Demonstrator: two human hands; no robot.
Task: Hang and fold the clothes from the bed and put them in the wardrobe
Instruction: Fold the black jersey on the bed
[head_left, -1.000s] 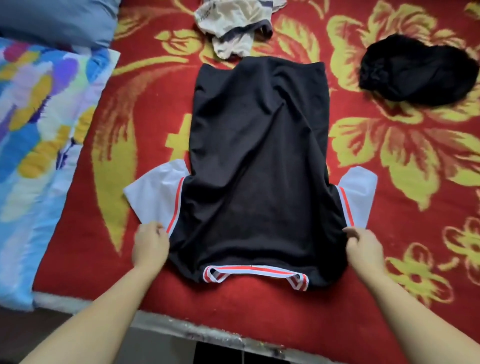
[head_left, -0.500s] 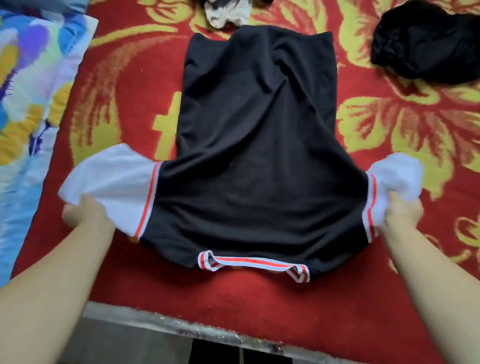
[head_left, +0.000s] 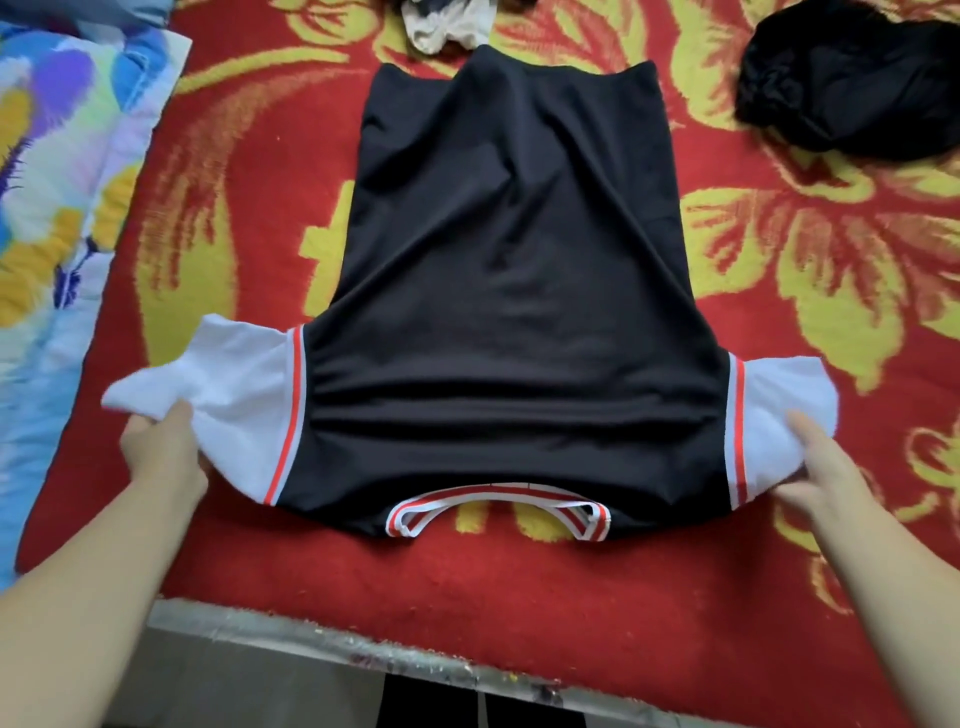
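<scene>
the left hand (head_left: 161, 457) is pinching one white sleeve (head_left: 228, 395) of the black shirt (head_left: 509, 291) while the right hand (head_left: 826, 467), fingers straight, is pressing the other sleeve (head_left: 779, 410), so uneven pulling is risking a skewed, wrinkled fold.

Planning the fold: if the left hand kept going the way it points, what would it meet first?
The left hand already grips the white left sleeve; straight on, up the bed, only red blanket shows, apparently free.
</scene>
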